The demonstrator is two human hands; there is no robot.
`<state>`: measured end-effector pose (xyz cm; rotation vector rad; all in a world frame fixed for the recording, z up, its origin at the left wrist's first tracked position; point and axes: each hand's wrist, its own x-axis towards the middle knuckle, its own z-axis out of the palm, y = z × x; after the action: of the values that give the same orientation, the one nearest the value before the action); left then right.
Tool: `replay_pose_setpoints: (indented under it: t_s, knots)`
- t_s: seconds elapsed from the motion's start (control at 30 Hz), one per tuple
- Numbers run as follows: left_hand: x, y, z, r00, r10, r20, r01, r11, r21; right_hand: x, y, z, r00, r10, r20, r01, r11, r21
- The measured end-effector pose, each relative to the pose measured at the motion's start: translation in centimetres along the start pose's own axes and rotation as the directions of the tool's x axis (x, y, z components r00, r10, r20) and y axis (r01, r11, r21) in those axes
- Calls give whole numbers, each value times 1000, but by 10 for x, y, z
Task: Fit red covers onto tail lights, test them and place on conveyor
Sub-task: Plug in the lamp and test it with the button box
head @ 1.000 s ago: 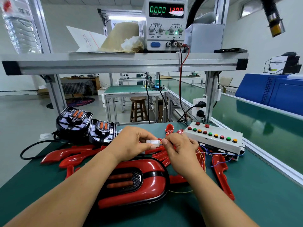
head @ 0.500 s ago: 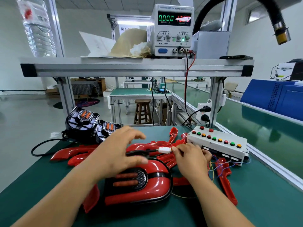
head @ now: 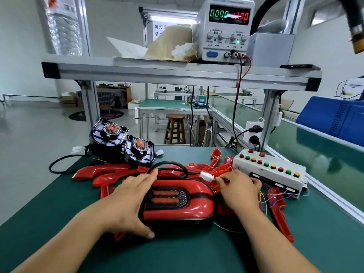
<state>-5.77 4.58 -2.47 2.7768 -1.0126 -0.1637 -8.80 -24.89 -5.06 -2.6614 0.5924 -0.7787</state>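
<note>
A tail light with a red cover fitted (head: 178, 201) lies on the green mat in front of me. My left hand (head: 130, 200) rests on its left end, fingers spread around the edge. Its black cable loops behind it to a white connector (head: 206, 176). My right hand (head: 238, 189) pinches the wires at that connector, just left of the white test box (head: 269, 171) with coloured buttons. Several loose red covers (head: 110, 173) lie behind and beside the light. Two uncovered black tail lights (head: 122, 142) stand at the back left.
A power supply (head: 226, 30) on the overhead shelf reads 0.000 and 12.00, with red and black leads hanging down. The green conveyor (head: 323, 150) runs along the right behind an aluminium rail. One more red cover (head: 279, 215) lies at the right.
My left hand let go of the connector and came down onto the left end of the covered tail light. My right hand keeps the connector, now a little further right.
</note>
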Motion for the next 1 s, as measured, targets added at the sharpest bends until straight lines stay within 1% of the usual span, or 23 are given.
replay_pose_setpoints:
  t_s: [0.07, 0.1, 0.2, 0.27, 0.33, 0.4, 0.47, 0.53, 0.6, 0.67, 0.77, 1.0]
  knots:
    - [6, -1, 2, 1000, 7, -28, -6, 999, 39, 1, 0, -1, 1000, -9, 15, 9, 999, -37]
    - [7, -1, 2, 1000, 1, -5, -1, 1000, 27, 1, -1, -2, 1000, -15, 19, 16, 998, -55]
    - [6, -11, -1, 998, -7, 70, 15, 994, -112, 1, -5, -8, 1000, -25, 13, 26, 997, -70]
    - [6, -20, -1, 997, 18, 71, -3, 979, -203, 9, -7, -16, 999, -1, 35, 2, 1000, -30]
    - [6, -24, 1, 997, 53, 63, -33, 959, -282, 21, -5, -23, 997, 40, 63, -44, 997, 65]
    - [8, -26, 3, 996, 79, 46, -59, 939, -340, 36, -1, -27, 997, 64, 46, -68, 995, 77]
    - [8, -27, 2, 996, 85, 40, -65, 932, -356, 50, 4, -23, 996, 61, 67, -58, 998, -38]
    - [9, -27, 1, 997, 63, 50, -42, 934, -354, 63, 8, -16, 986, 61, 155, -27, 977, -211]
    - [9, -27, 2, 998, 39, 46, -19, 930, -367, 72, 14, -8, 964, 84, 253, -3, 952, -305]
    - [10, -27, 3, 999, 20, 38, -4, 926, -377, 78, 19, 0, 949, 102, 298, 8, 939, -344]
    - [10, -27, 4, 999, 4, 32, 7, 932, -362, 82, 28, 11, 939, 114, 324, 11, 933, -361]
    - [9, -29, 6, 1000, 22, -1, -21, 934, -358, 80, 33, 20, 951, 89, 297, 28, 930, -367]
